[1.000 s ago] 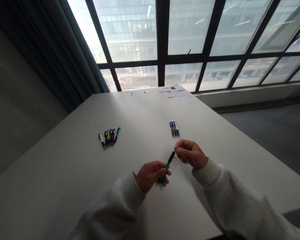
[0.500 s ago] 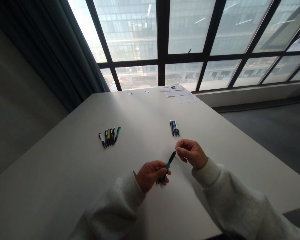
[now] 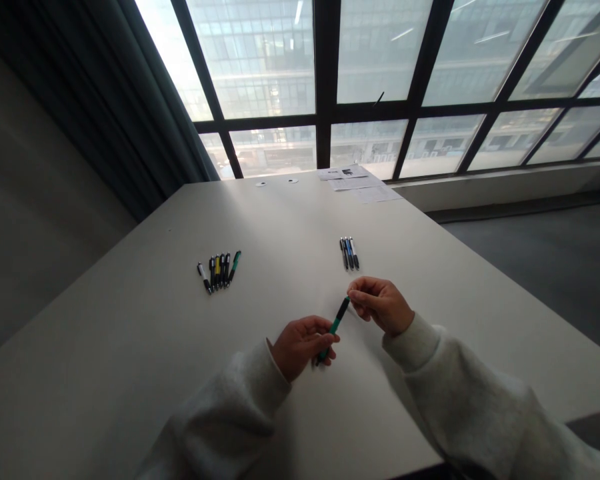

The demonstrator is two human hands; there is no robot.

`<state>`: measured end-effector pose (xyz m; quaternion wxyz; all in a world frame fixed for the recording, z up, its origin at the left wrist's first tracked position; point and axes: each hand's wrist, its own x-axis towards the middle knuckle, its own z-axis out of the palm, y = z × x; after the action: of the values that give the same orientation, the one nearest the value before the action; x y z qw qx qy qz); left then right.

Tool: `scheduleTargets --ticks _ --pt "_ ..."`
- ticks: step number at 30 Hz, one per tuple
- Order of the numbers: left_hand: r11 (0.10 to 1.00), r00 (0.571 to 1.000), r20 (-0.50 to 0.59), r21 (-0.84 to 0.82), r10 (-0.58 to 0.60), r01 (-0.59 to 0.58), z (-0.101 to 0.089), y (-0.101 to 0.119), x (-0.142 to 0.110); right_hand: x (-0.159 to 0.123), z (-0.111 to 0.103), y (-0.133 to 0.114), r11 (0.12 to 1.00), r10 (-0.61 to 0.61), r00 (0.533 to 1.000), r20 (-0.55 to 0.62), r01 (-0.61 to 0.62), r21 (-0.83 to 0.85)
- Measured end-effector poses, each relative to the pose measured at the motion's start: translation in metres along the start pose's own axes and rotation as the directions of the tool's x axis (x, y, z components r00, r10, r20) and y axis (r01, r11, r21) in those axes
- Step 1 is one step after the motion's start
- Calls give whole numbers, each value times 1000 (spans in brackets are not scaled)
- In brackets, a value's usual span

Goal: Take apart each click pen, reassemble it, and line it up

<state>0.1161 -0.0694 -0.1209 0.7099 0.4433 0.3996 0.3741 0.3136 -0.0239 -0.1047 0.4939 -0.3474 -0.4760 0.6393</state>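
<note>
Green pen (image 3: 336, 325): it is held in the air between both hands, slanted, above the white table (image 3: 290, 227); the barrel is green with a black upper end; it does not touch the table.

Left hand (image 3: 300, 347): the fingers are closed round the lower barrel, and the low end of the pen shows just below them.

Right hand (image 3: 380, 307): the thumb and fingertips (image 3: 353, 293) are pressed together, pinching the upper end; I cannot see the very tip behind them.

Good handling: in my judgement, the left hand should stay firm as the steady base; the right pinch should stay light and in line with the barrel, so the pen does not twist.

Change: compared with half a second ago, the right fingertips seem to sit a little closer over the pen's end; the whole view sits slightly higher.

Other pens: beyond the Green pen to the left lies a row of mixed pens (image 3: 219, 272); straight beyond it lies a small bunch of dark and blue pens (image 3: 349, 253).

Papers: printed sheets (image 3: 355, 183) lie far beyond the Green pen, at the table's far edge.
</note>
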Motion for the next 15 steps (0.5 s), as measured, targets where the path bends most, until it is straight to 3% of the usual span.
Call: scheduleTargets --ticks 15 --pt "1000 1000 14 -8 5 -5 -2 -2 0 2 -5 0 998 26 999 18 -25 -51"
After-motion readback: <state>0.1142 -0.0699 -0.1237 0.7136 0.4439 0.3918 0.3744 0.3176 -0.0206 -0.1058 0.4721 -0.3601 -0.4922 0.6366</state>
